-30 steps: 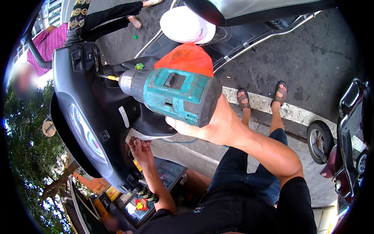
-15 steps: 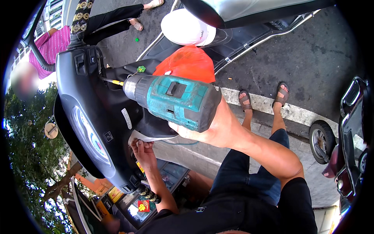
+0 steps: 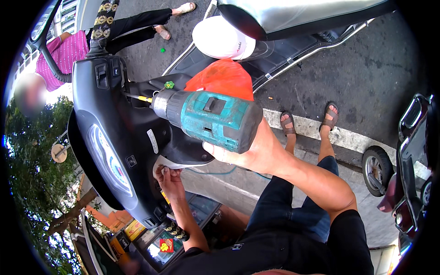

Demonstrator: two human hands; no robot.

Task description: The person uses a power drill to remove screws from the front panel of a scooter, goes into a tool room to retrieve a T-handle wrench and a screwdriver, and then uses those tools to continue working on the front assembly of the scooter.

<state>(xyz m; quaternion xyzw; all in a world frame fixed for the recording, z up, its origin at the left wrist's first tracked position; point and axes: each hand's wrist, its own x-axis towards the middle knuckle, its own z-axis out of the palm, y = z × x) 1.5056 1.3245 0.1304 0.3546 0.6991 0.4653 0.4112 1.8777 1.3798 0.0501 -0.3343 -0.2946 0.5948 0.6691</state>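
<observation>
My right hand point(image 3: 261, 146) grips a teal and black cordless drill point(image 3: 215, 114) by its handle, which the drill body mostly hides. A long bit with a yellow band point(image 3: 143, 98) runs left from its chuck to a dark recess in the scooter's black cover point(image 3: 137, 119); whether the tip sits in a screw is hidden. My left hand point(image 3: 171, 181) is closed, its bent fingers at the pale lower edge of the scooter panel point(image 3: 185, 164). A green flower-shaped key charm point(image 3: 169, 85) is just above the chuck. The scooter's dashboard point(image 3: 109, 158) lies left of both hands.
Beyond the drill are a red plastic bag point(image 3: 224, 78), a white helmet point(image 3: 220, 39) and the scooter seat point(image 3: 302, 13). Another person point(image 3: 62, 62) in a pink top stands upper left. A glass display case point(image 3: 197, 211) is below my left hand; another parked vehicle point(image 3: 412, 160) stands right.
The scooter, drill and hands appear shifted slightly right and down in the view. The drill stays at the recess, and both hands keep their hold.
</observation>
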